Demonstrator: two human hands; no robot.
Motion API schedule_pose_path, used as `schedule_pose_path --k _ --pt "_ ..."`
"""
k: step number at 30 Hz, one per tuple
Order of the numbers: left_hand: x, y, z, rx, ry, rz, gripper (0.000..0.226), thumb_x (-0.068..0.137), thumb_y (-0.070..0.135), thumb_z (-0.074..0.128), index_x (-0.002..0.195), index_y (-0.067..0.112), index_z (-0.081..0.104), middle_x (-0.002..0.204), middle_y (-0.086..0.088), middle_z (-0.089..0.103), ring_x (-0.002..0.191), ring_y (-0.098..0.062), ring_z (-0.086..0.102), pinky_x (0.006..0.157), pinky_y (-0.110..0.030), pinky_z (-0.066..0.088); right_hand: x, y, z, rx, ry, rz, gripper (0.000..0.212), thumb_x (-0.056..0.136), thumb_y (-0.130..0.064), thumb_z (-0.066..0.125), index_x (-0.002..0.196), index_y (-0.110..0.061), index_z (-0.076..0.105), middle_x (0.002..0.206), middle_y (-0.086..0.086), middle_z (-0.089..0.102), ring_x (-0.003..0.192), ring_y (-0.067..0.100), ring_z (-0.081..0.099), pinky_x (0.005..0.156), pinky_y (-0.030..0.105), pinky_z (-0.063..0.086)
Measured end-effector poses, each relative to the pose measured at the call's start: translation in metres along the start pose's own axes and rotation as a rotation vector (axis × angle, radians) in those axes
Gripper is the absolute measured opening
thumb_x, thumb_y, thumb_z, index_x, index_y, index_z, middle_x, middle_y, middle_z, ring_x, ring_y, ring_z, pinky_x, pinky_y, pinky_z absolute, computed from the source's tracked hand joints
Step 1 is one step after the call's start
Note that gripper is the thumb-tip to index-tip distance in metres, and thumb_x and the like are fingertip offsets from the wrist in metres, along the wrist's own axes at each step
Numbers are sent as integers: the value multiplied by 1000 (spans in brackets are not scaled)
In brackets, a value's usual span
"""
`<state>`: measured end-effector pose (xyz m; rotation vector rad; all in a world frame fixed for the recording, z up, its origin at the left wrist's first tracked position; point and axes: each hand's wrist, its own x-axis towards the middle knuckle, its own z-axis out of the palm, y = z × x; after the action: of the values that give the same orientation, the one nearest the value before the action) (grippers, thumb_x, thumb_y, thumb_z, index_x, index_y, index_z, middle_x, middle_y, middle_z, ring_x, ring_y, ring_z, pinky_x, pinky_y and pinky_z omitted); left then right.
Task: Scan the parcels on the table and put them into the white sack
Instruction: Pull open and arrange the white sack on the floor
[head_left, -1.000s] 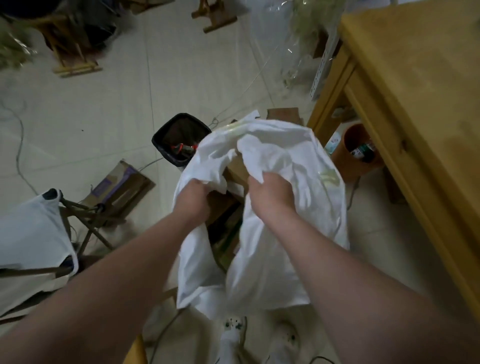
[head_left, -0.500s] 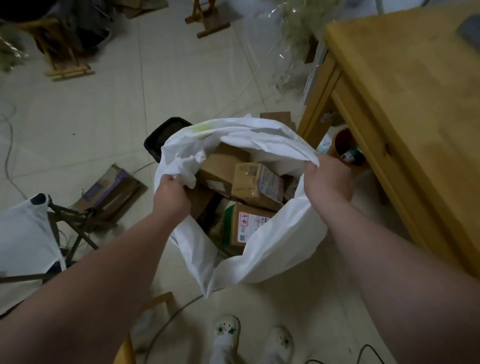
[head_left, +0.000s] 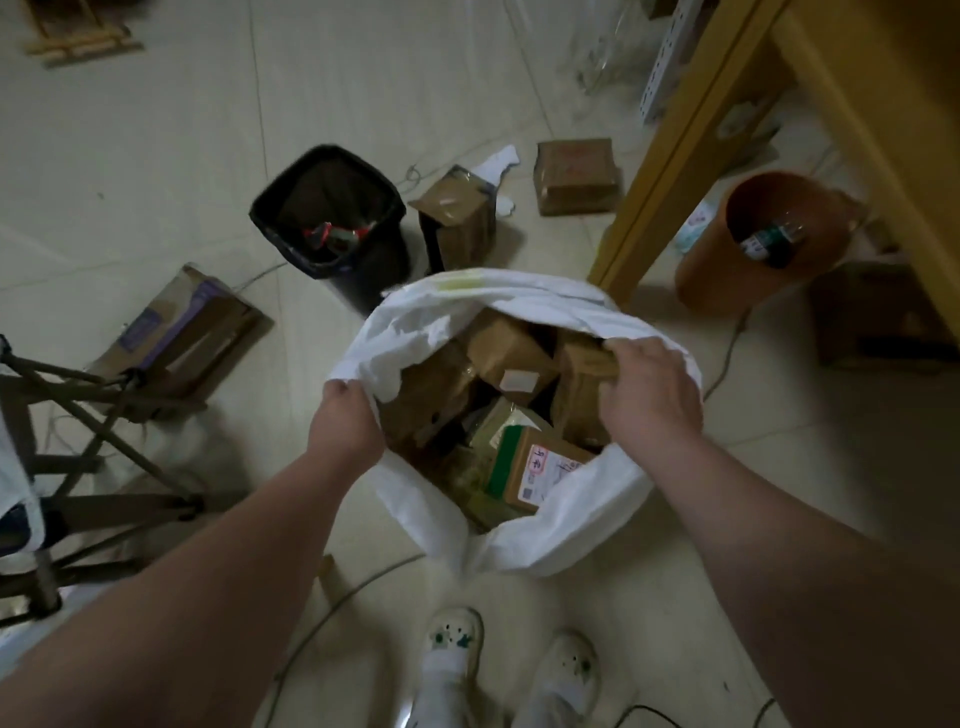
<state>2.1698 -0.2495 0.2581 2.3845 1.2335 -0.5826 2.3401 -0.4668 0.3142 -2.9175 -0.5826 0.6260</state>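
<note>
White sack (head_left: 545, 540) wider open now, brown parcels (head_left: 540, 467) inside, left hand (head_left: 343, 421) and right hand (head_left: 649, 400) fingers (head_left: 623, 352) round rim.

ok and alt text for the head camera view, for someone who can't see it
Seen from above, a person's left hand and right hand grip the rim of a crumpled white sack, holding it open over brown cardboard parcels piled inside. A black plastic bin and a yellow wooden table's leg stand beyond it.

parcels (head_left: 511, 364) in sack (head_left: 545, 540) beside table (head_left: 675, 156)
</note>
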Motion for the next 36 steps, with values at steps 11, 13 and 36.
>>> schedule_pose_path --k 11,13,36 --pt "28 22 15 -245 87 -24 53 84 -3 55 136 3 43 145 -15 30 116 -35 48 91 -38 51 -21 22 100 -650 -759 -381 47 97 -31 49 143 -29 40 148 1 43 142 23 28 118 54 0" --pt "30 31 4 -272 99 -23 56 83 -6 55 137 4 43 145 -14 30 116 -34 48 85 -34 50 -15 26 90 -680 -648 -320 36 100 -26 38 134 -25 49 138 1 52 135 20 40 120 50 1" --pt "24 -12 5 132 -80 108 55 81 5 61 135 1 50 134 -24 47 118 -39 50 95 -43 48 -25 59 37 -503 -173 10 36 97 -17 35 118 -20 64 119 6 52 112 24 52 96 33 32"
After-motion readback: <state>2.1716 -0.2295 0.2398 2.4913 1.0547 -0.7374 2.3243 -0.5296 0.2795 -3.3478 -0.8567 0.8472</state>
